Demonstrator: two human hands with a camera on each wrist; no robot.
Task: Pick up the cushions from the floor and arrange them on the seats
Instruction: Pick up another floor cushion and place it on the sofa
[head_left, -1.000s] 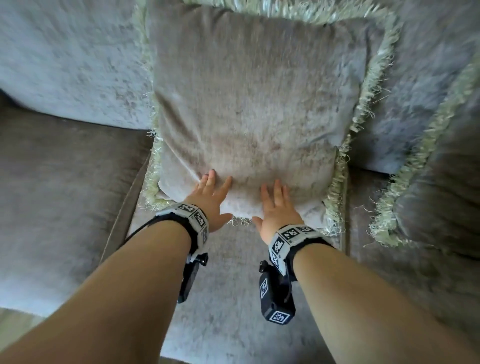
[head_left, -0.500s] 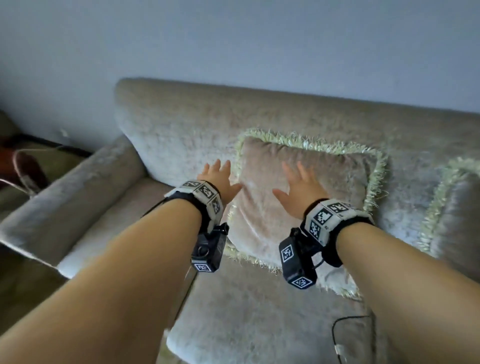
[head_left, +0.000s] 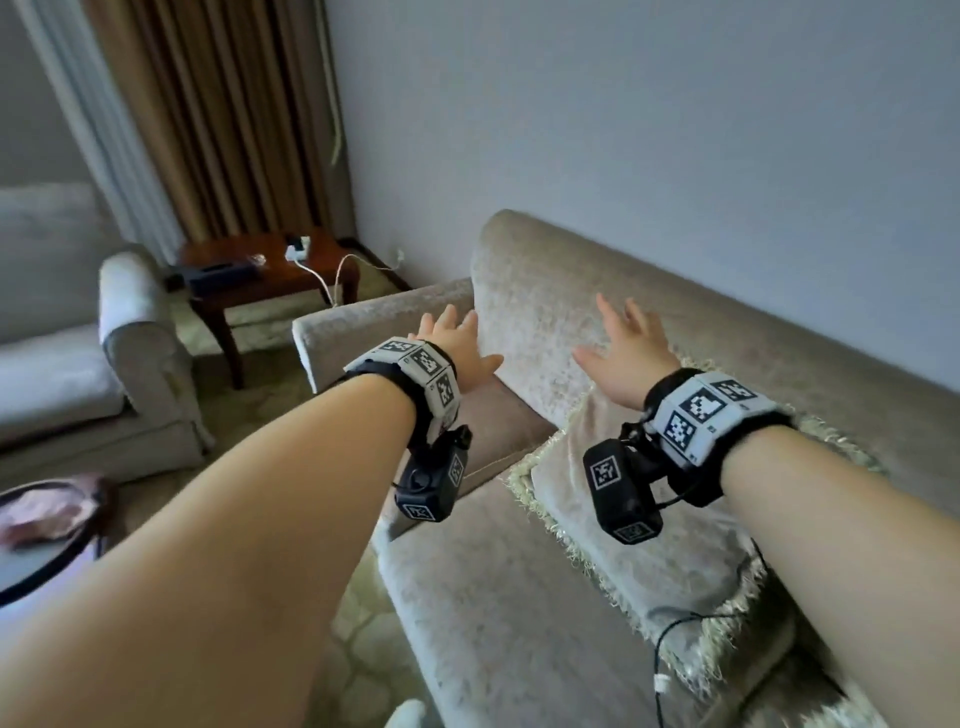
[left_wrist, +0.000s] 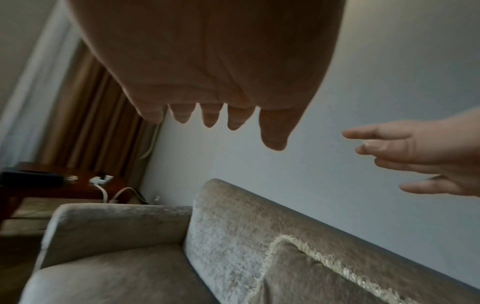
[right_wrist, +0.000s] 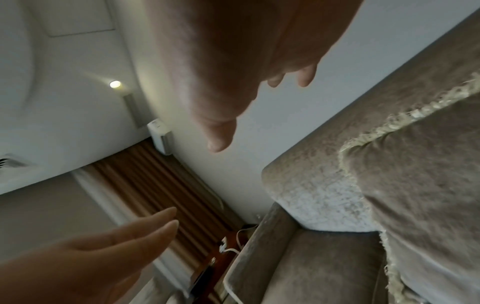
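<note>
A beige cushion with a pale fringe (head_left: 675, 561) leans upright against the backrest of the beige sofa (head_left: 545, 312), on its seat. The same cushion (left_wrist: 311, 277) shows low in the left wrist view and the cushion (right_wrist: 420, 185) at the right of the right wrist view. My left hand (head_left: 452, 343) hovers above the sofa's arm with fingers spread, holding nothing. My right hand (head_left: 628, 353) is raised in front of the backrest, above the cushion, also spread and empty. Neither hand touches the cushion.
A dark wooden side table (head_left: 270, 270) with a charger and cable stands in the corner by brown curtains (head_left: 218, 114). A second beige armchair (head_left: 104, 364) sits at the left. A round glass table (head_left: 41, 525) is at the lower left. A black cable (head_left: 670, 639) hangs over the seat.
Both hands have lifted off the cushion they pressed a second ago and pulled back. The view has swung up and left, bringing the sofa arm, side table and curtains into sight.
</note>
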